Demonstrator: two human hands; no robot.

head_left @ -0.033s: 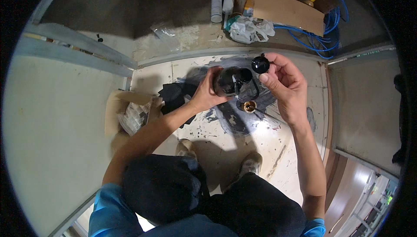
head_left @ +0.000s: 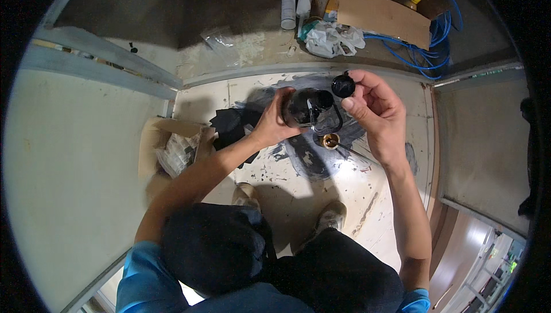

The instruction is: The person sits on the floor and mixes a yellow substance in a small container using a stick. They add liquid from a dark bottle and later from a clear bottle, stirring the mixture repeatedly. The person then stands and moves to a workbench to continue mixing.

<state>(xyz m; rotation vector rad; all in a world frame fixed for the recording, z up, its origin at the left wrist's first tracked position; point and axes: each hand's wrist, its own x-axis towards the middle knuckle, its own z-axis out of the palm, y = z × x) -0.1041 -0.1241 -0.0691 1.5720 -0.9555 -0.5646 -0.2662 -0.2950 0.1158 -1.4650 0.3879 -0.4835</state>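
Observation:
My left hand (head_left: 274, 122) is wrapped round the side of a dark, glossy bottle (head_left: 298, 109). The bottle has a black neck and a looped handle (head_left: 337, 122) on its right side. Pinched between the thumb and fingers of my right hand (head_left: 379, 106) is a round black cap (head_left: 343, 86). It is held just right of the bottle's neck, apart from it. Below the bottle, a small round pot (head_left: 330, 140) with dark stuff inside stands on the stained floor, a thin dark stick (head_left: 350, 150) leaning out of it.
On the left sits an open cardboard box (head_left: 150, 151) with clear plastic bags, beside black cloth-like pieces (head_left: 228, 128). Along the back are two white tubes (head_left: 288, 8), a crumpled white bag (head_left: 333, 40), a cardboard box (head_left: 381, 14) with bottles, and coiled blue cable (head_left: 427, 54). Panels (head_left: 86, 140) flank both sides.

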